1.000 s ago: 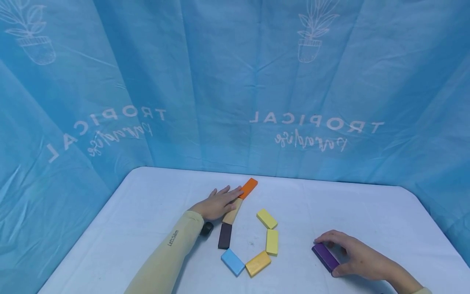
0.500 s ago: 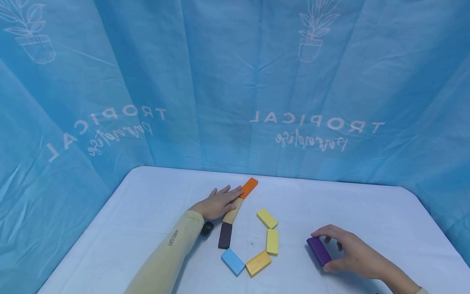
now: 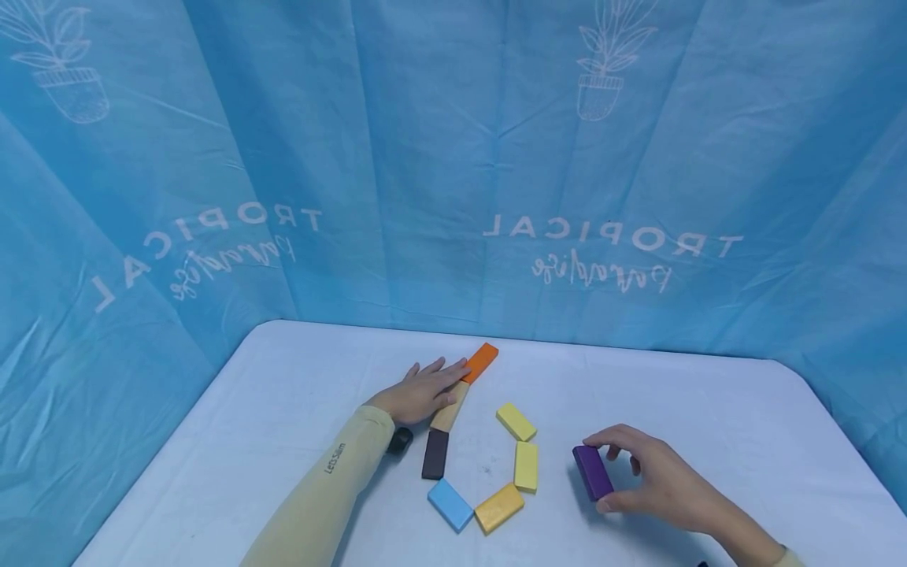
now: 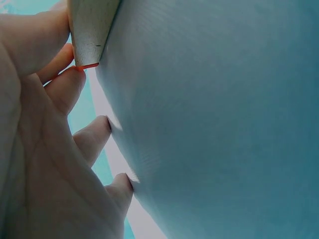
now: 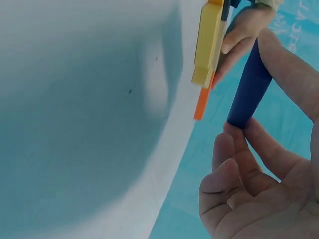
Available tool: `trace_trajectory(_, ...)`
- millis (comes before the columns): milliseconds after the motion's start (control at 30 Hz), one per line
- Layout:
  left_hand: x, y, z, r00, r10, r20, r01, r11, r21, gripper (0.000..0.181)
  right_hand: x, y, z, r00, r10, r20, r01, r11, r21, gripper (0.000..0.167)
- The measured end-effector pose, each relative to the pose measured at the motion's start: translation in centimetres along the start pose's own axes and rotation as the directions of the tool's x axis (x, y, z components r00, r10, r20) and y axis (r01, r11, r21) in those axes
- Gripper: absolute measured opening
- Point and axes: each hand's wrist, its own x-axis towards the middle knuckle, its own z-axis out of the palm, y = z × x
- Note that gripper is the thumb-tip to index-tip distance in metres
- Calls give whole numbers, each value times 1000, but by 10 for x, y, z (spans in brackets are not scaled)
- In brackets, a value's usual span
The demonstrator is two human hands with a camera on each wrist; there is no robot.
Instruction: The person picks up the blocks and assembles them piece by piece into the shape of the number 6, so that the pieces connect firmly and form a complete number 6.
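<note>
My right hand (image 3: pixel 662 484) pinches a purple block (image 3: pixel 594 472) by its two ends between thumb and fingertips. In the right wrist view that block (image 5: pixel 249 87) looks dark blue and is off the table. My left hand (image 3: pixel 418 394) lies with spread, straight fingers beside a line of blocks. Its fingertips touch the orange block (image 3: pixel 481 362), and its thumb rests against the bare-wood block (image 3: pixel 449 408); the left wrist view shows this thumb (image 4: pixel 37 40) along the wood block (image 4: pixel 92 32). Two fingertips there touch the table.
Below the wood block, a black block (image 3: pixel 435 454), a light-blue block (image 3: pixel 450 505), a dark-yellow block (image 3: pixel 499 508) and two pale-yellow blocks (image 3: pixel 526 466) curve round on the white table (image 3: pixel 298 394). A blue printed curtain (image 3: pixel 425 157) hangs behind the table.
My right hand has carried the purple block leftward toward the pale-yellow blocks, turning it more upright in view. The left hand and the laid blocks have stayed in place.
</note>
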Motion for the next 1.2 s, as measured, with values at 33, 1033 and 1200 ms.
trace_trajectory(33, 0, 0, 0, 1000, -1, 1, 1, 1000, 1, 56, 1, -2, 2, 1000, 1, -7, -1, 1000, -5, 72)
trace_trajectory(1033, 0, 0, 0, 1000, 9, 10, -9, 1000, 2, 57, 44, -53, 46, 983, 99, -157, -97, 995, 16, 71)
trace_trajectory(1200, 0, 0, -1, 1000, 16, 12, -16, 1000, 6, 57, 51, -62, 50, 981, 110, -158, -110, 994, 10, 70)
